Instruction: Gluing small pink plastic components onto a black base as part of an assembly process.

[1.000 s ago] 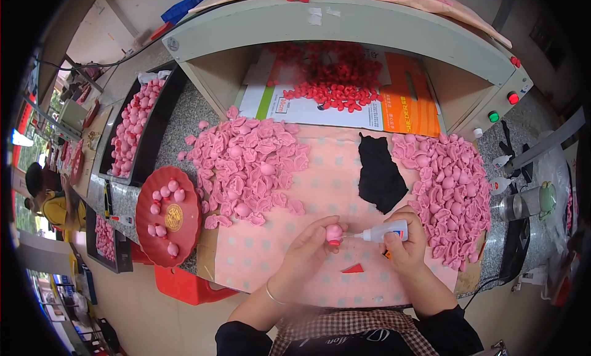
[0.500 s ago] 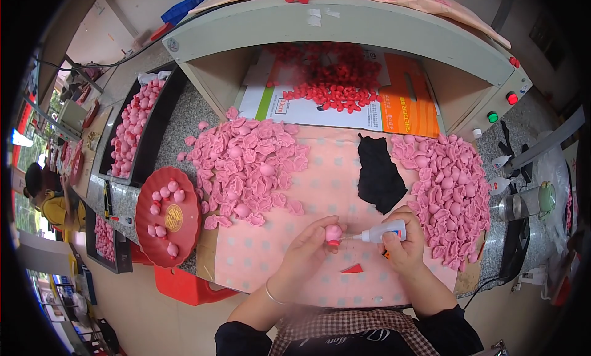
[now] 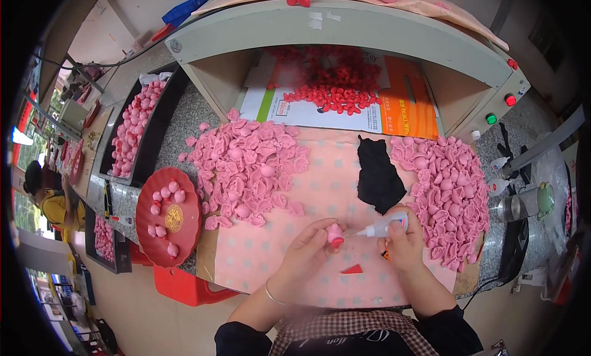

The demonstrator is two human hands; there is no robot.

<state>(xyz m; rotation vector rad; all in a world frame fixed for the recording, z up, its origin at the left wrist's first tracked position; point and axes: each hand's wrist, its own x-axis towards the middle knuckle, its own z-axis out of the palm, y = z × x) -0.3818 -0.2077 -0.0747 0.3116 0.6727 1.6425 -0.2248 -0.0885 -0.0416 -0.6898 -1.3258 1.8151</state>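
Between the fingertips of my left hand [image 3: 308, 246] is a small pink figure [image 3: 334, 232] with a red part on its lower side. My right hand [image 3: 405, 244] grips a white glue bottle [image 3: 386, 225], tilted sideways so that its thin nozzle points left at the figure. The tip is at or very near the figure; contact is too small to tell. Some orange and black thing shows under the right fingers. Below the hands a small red triangular piece [image 3: 353, 269] lies on the pink dotted cloth [image 3: 258, 263].
Heaps of pink pieces lie left [image 3: 240, 165] and right [image 3: 452, 196]. A black cloth [image 3: 380, 177] lies between them. Small red parts [image 3: 335, 97] fill the box-like cabinet [image 3: 345, 22] ahead. At left are a red plate [image 3: 175, 242] and a black tray [image 3: 154, 137] with pink figures.
The pink figure has turned slightly in my left fingers, its red part now lower right. The glue bottle has tilted and risen slightly, staying in my right hand.
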